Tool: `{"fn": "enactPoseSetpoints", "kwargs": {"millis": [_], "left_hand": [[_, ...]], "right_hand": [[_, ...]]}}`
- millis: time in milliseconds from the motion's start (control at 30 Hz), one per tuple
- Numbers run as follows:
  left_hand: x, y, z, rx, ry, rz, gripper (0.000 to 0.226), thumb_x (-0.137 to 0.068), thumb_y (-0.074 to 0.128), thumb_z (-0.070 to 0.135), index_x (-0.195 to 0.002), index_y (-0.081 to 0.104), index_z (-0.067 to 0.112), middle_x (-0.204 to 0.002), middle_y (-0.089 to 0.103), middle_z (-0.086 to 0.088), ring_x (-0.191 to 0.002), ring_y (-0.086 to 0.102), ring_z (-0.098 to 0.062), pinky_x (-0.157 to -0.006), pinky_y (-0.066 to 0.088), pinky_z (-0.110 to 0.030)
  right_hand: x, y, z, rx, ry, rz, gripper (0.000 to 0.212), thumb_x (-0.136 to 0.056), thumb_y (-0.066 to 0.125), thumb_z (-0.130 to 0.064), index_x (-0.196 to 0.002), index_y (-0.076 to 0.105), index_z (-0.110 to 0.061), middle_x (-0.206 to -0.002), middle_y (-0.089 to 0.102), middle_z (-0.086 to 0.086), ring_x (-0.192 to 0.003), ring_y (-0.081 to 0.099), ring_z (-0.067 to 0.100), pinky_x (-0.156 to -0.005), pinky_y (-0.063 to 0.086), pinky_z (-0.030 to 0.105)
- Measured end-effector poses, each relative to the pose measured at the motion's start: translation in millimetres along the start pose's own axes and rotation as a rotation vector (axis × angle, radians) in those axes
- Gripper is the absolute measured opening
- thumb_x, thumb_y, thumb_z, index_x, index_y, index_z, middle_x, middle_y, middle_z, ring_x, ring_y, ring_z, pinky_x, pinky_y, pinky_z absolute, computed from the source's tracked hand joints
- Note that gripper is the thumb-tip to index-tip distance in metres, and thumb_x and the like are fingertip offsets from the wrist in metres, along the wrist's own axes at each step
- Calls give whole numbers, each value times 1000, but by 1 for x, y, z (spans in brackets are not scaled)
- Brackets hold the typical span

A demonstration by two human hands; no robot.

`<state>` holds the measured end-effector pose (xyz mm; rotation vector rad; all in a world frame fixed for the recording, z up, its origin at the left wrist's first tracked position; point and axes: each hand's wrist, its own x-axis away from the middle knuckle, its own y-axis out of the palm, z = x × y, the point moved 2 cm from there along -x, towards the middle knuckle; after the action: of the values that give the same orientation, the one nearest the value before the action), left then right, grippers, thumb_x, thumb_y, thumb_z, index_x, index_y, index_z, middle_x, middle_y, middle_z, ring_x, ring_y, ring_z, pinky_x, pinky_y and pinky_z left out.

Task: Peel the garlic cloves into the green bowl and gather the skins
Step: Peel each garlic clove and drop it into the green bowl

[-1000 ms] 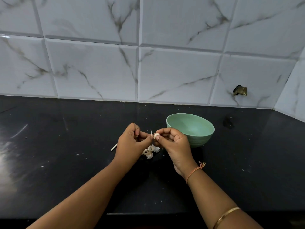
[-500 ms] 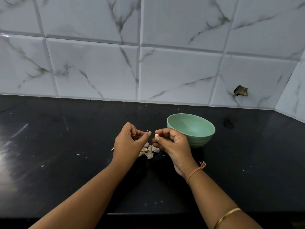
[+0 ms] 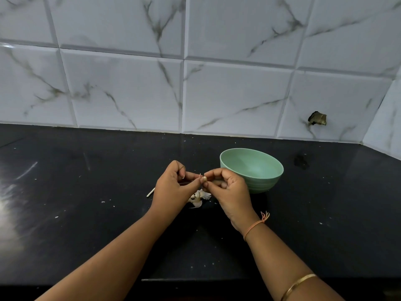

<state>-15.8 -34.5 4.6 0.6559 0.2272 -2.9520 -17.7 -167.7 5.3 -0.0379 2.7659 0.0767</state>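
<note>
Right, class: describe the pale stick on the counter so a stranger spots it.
Start at the black counter below the marbled tiles. Just left of the left hand lies a pale stick: straight and thin, unlike the crumpled garlic skins.

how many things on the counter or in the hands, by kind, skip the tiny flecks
bowl: 1
clove, pinched between left hand and right hand: 1
skin pile: 1
white stick: 1
total: 4

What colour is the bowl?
The bowl is pale green, clearest in the head view.
</note>
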Motion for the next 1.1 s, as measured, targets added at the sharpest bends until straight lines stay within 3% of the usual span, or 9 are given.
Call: {"fn": "enactPoseSetpoints", "kwargs": {"millis": [200,600,1100], "left_hand": [[0,0,1,-4,-10,-12,40,-79,71,3,-73,33,12,-73,74,0,-72,69,-12,-59,50,-15],[-2,-1,1,102,-96,-37,40,-79,71,1,-73,33,13,-72,73,-9,-72,71,-14,-60,51,-15],[-1,-2,5,92,-112,-20,37,-80,71,4,-75,35,12,-70,72,-7,-60,66,-2,-49,43,-8]], "right_hand": [[-1,0,3,28,-13,-1,7,-79,65,7,-82,63,2,-77,68,8,-69,68,5,-66,52,15],[-2,-2,5,53,-18,3,15,-77,66,10,-77,62,-5,-76,68,6,-71,68,7,-68,53,18],[-3,-2,6,31,-13,20,18,-79,62,13,-78,62,-4,-76,68,6,-70,69,8,-66,53,16]]}}
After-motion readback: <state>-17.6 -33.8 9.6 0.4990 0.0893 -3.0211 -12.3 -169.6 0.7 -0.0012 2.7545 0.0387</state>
